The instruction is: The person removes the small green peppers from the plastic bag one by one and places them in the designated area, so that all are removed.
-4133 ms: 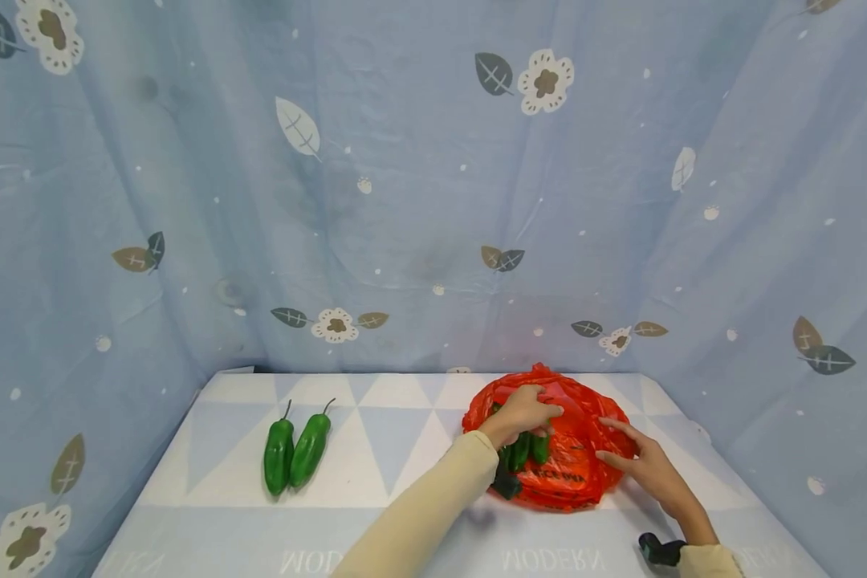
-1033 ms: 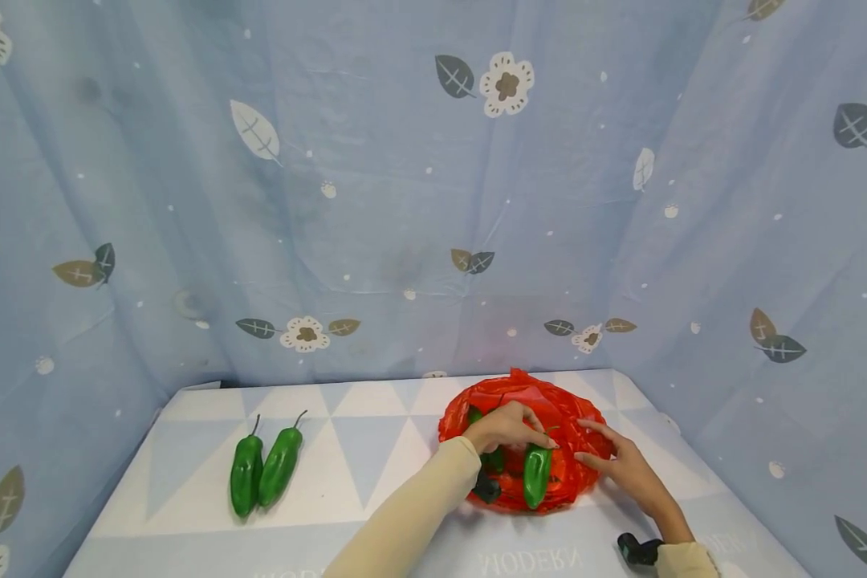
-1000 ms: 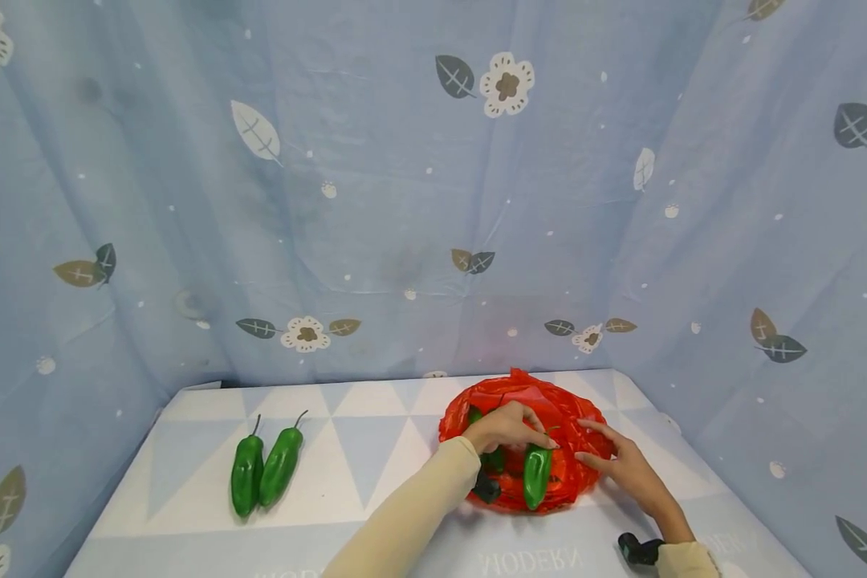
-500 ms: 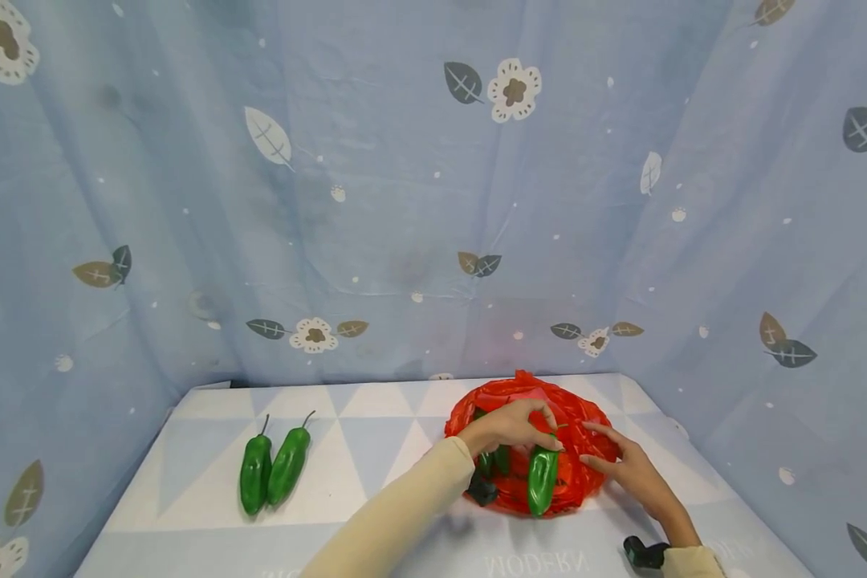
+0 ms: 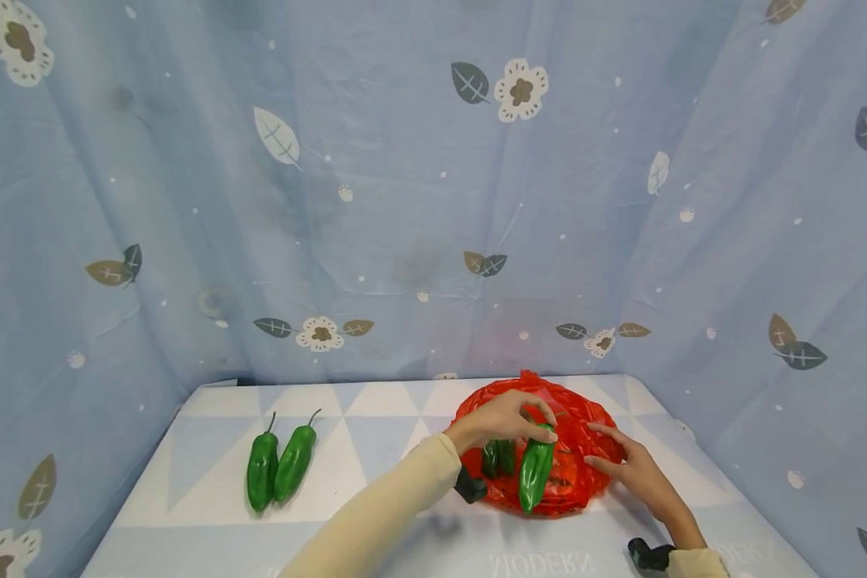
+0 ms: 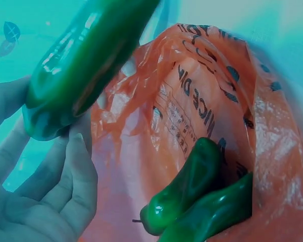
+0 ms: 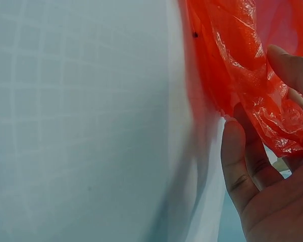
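Observation:
A green pepper point(image 5: 536, 474) hangs from my left hand point(image 5: 507, 417), pinched at its stem end over the red plastic bag point(image 5: 585, 482). In the left wrist view my left hand point(image 6: 45, 186) has its fingertips around the end of that pepper point(image 6: 86, 65). Two more green peppers point(image 6: 184, 189) lie inside the open bag point(image 6: 272, 151). My right hand point(image 5: 643, 478) is at the bag's right side; in the right wrist view that hand point(image 7: 272, 191) has the bag's crumpled rim point(image 7: 272, 106) between thumb and fingers.
Two green peppers point(image 5: 262, 470) lie side by side on the left part of the table point(image 5: 209, 514), stems pointing away. A blue curtain point(image 5: 390, 201) with flowers and leaves stands behind the table and along its sides.
My left hand has lifted slightly and shifted left with the pepper, uncovering more of the peppers in the bag. The right hand keeps its place at the bag's rim. The head view has shifted.

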`<state>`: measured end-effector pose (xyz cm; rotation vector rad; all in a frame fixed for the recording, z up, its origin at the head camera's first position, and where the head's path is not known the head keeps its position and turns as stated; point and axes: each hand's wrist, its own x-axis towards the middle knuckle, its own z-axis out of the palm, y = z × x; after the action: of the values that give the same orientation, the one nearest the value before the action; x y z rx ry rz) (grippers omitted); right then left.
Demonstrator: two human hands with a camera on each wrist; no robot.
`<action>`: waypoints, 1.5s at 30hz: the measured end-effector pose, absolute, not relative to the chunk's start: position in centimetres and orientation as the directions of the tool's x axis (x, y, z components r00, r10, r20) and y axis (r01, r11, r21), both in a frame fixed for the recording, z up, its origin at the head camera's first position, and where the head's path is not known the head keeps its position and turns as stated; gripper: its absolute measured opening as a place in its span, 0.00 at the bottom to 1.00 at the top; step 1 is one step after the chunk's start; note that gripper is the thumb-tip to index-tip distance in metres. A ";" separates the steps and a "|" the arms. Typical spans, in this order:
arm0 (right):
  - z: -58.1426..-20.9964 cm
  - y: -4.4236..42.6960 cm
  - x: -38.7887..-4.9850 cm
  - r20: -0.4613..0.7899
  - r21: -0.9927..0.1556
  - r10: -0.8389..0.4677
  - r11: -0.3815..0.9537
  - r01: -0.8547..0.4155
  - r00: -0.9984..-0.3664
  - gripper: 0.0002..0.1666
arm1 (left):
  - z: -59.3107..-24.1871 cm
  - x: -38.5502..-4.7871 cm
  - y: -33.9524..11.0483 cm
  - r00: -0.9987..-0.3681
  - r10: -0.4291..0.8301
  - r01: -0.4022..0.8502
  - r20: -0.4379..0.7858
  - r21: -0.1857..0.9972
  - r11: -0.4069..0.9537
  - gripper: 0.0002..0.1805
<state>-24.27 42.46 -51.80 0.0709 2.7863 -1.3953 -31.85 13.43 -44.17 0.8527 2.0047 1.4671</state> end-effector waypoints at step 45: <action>-52.3 42.6 -24.6 -0.084 -0.786 0.037 0.611 0.089 -0.996 0.45 | -43.4 -34.2 0.5 -0.779 0.625 0.181 0.041 0.970 0.162 0.16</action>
<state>-24.60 42.57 -52.28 0.1080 2.7664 -1.3552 -34.25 0.47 -43.40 0.7679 2.0757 1.6505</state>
